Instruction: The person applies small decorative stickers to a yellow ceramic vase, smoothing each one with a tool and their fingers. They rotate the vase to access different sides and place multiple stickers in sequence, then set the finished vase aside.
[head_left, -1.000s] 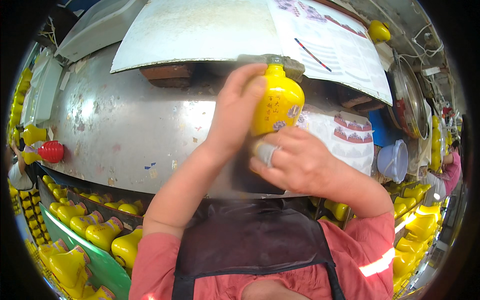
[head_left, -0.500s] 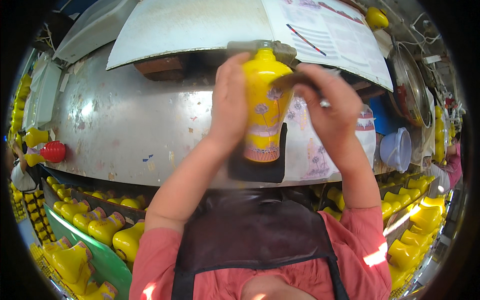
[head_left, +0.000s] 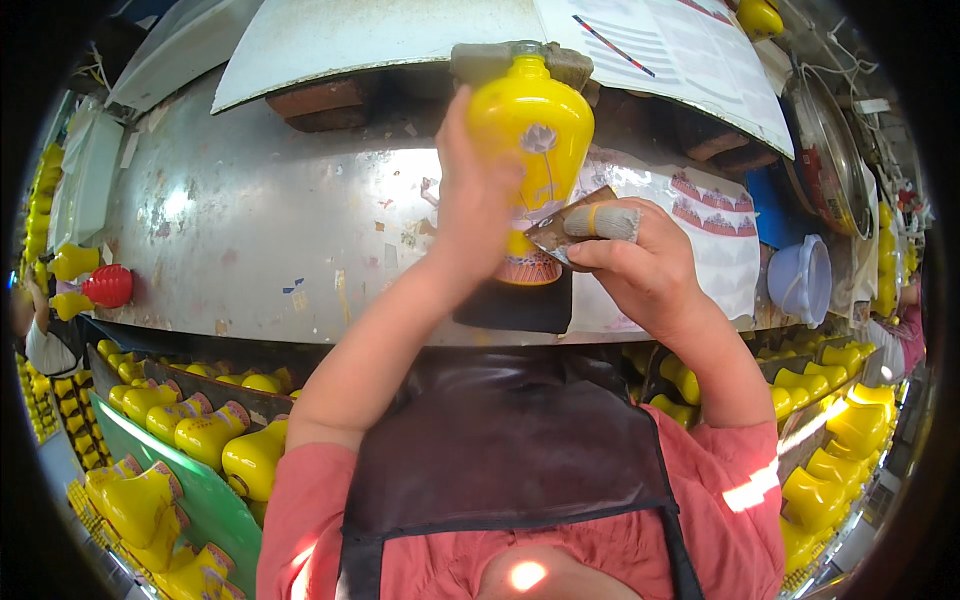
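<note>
A glossy yellow bottle with purple flower decals and a patterned band at its base lies in front of me. Its neck rests on a grey padded support, its base over a black pad. My left hand, partly blurred, is wrapped round the bottle's left side, thumb across the front. In my right hand is a flat, worn scraper blade, pinched between thumb and fingers. The blade's tip is at the lower decal, just above the base band. Grey wrapping with a yellow band covers one right finger.
Decal sheets lie right of the bottle on the metal table. A raised white board spans the back, on bricks. A lilac bucket stands at right, a red object at left. Yellow bottles fill racks below.
The scraper has moved down from the bottle's upper right to its lower part. My left hand has shifted over the bottle's front, and the visible decals have shifted on the bottle.
</note>
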